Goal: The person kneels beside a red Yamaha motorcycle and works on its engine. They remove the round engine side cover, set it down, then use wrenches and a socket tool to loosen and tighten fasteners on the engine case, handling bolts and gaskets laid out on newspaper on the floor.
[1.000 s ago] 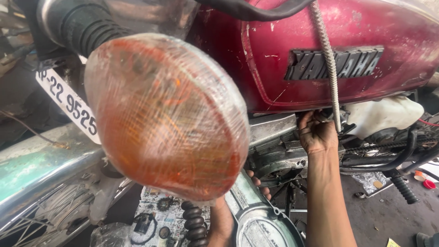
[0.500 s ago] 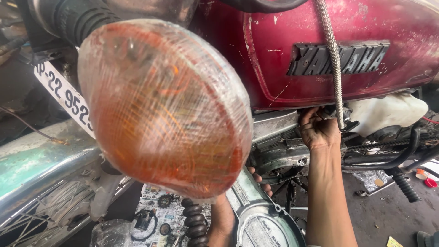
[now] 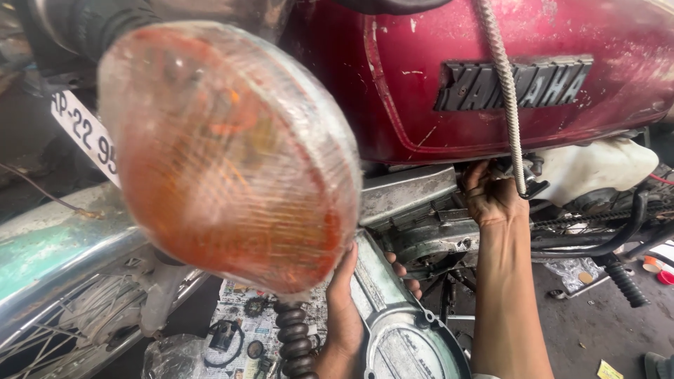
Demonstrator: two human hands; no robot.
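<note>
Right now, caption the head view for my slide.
Behind a blurred orange indicator lens, left hand steadies the engine cover; right hand reaches under the red tank.

A motorcycle repair workshop is showing here: a worn red motorcycle [image 3: 505,77] is standing with its engine [image 3: 421,231] exposed, small gears and parts are lying on newspaper [image 3: 246,316] on the grimy floor [image 3: 597,330], and an old green fender [image 3: 49,245] is sitting alongside.
</note>
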